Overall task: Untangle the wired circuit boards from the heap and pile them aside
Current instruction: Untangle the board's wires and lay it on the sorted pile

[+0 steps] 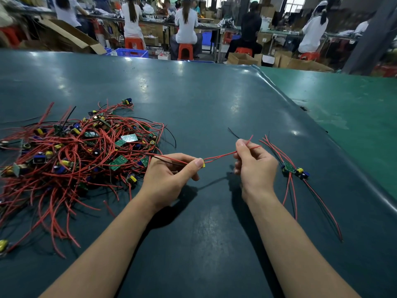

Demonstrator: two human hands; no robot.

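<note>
Heap (73,155) of wired circuit boards, red and black leads knotted together, lies on the dark tabletop (204,100) at the person's left. Left hand (171,175) pinches a small board, mostly hidden under thumb and fingers (198,163), only a yellow part showing at the thumb tip. Right hand (255,166) pinches the red wires (219,157) running off that board, fingers curled round them, wires drawn fairly taut between both hands. A black lead (169,161) and a red one trail back from the left hand to the heap's edge; whether they are caught there cannot be told. Sorted pile (295,169), a few boards with leads laid roughly parallel, sits just right of the right hand. Judgement: slide the right pinch outward to straighten the wires, lift slowly so trailing leads slip free without dragging neighbours, then lay the board alongside the pile, leads aligned.
</note>
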